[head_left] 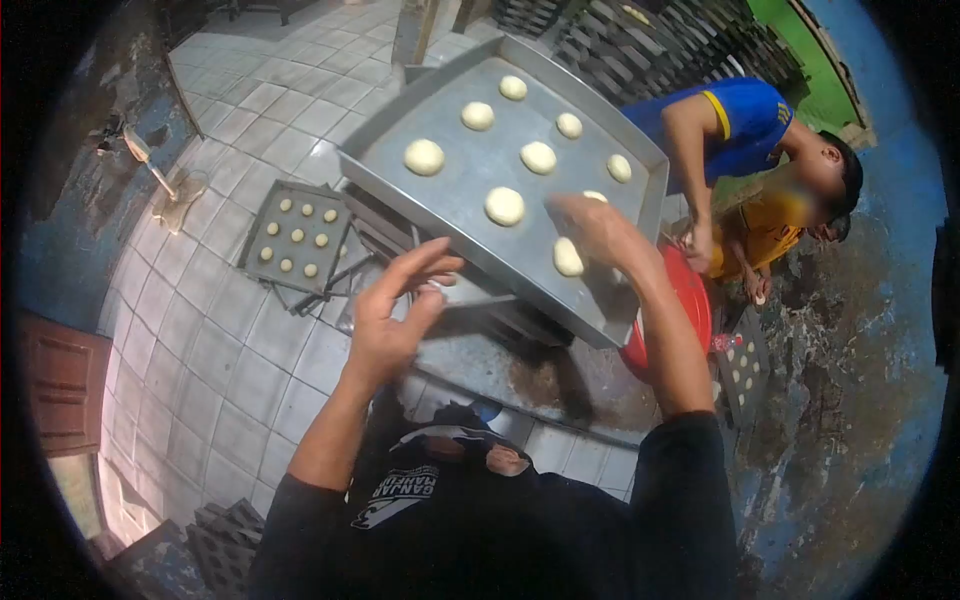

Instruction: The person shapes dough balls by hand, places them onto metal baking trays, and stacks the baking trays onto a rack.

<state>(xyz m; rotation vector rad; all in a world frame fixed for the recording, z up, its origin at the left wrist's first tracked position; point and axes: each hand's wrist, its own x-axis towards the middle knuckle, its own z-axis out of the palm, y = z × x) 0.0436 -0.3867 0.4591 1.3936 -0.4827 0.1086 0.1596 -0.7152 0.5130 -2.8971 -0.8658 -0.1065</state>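
Note:
A deep grey metal tray (455,185) is in front of me, raised and tilted, with several round balls of pale dough (505,206) spaced over its base. My right hand (603,232) reaches over the right part of the tray, fingers pointing down towards its base. One dough ball (594,197) is partly hidden behind that hand, and another dough ball (568,257) lies just below it. What the right fingertips hold, if anything, is hidden. My left hand (398,305) is beside the tray's near wall, thumb and fingers apart, with no object visibly gripped.
Another tray of dough balls (296,236) rests on stacked trays at left. To the right are a red basin (690,310), a further dough tray (742,375) and two people, one in a blue shirt (745,125). Dark trays (640,60) are stacked at the back.

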